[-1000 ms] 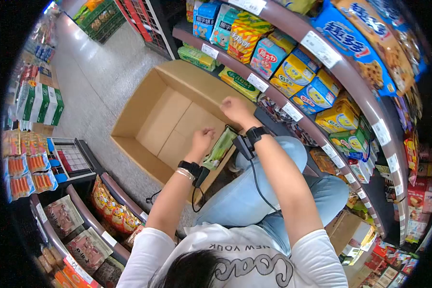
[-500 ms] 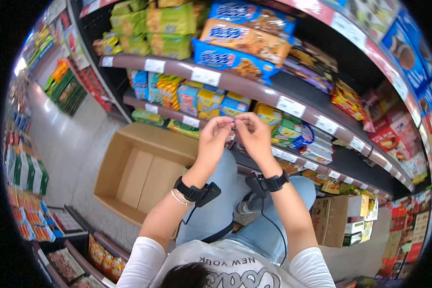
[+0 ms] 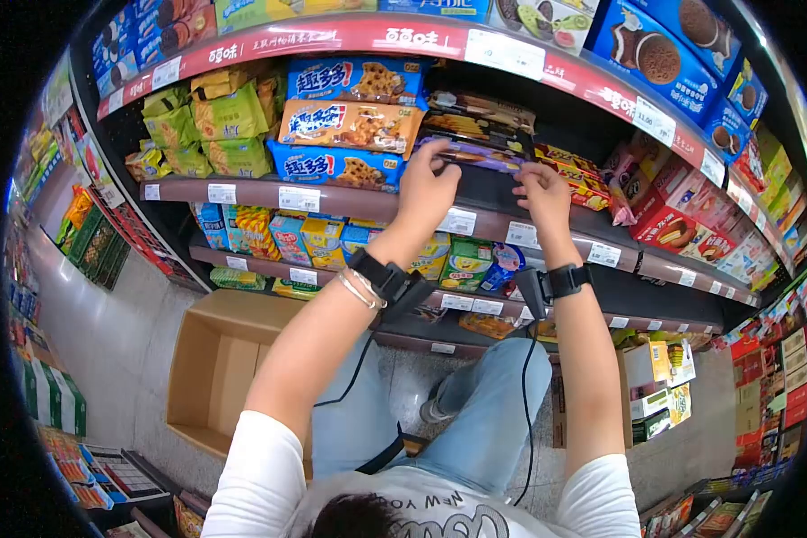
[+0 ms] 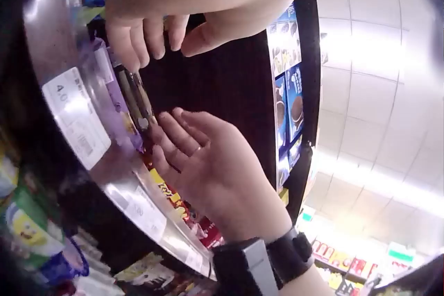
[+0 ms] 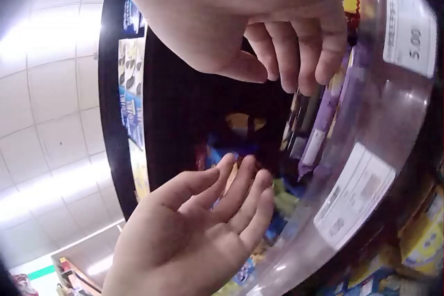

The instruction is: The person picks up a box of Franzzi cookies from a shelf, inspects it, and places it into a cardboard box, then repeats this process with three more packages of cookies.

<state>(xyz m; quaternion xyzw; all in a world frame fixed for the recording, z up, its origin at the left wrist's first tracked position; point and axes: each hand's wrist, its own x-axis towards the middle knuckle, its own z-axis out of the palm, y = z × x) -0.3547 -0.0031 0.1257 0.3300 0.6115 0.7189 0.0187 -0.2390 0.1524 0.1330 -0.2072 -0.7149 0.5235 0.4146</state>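
Note:
In the head view, a low stack of flat packages with a purple one (image 3: 484, 158) in front lies on the middle shelf. My left hand (image 3: 429, 186) is at its left end and my right hand (image 3: 545, 195) is at its right end. The left wrist view has my left hand (image 4: 201, 4) above and my right hand (image 4: 215, 167) below, fingers bent loosely near the purple package (image 4: 114, 91). In the right wrist view, my right hand (image 5: 263, 25) reaches down with spread fingers beside the purple package (image 5: 326, 115); whether the fingertips touch it, I cannot tell.
Blue and orange cookie packs (image 3: 350, 125) stand stacked left of my hands, and red-yellow packs (image 3: 574, 179) lie to the right. A shelf edge with price tags (image 3: 457, 221) runs below my hands. An open cardboard box (image 3: 184, 359) sits on the floor at left.
My hands have risen from in front of the lower shelf to the middle shelf and moved apart. Earlier they were over the cardboard box, then close together. The head view has turned toward the shelves.

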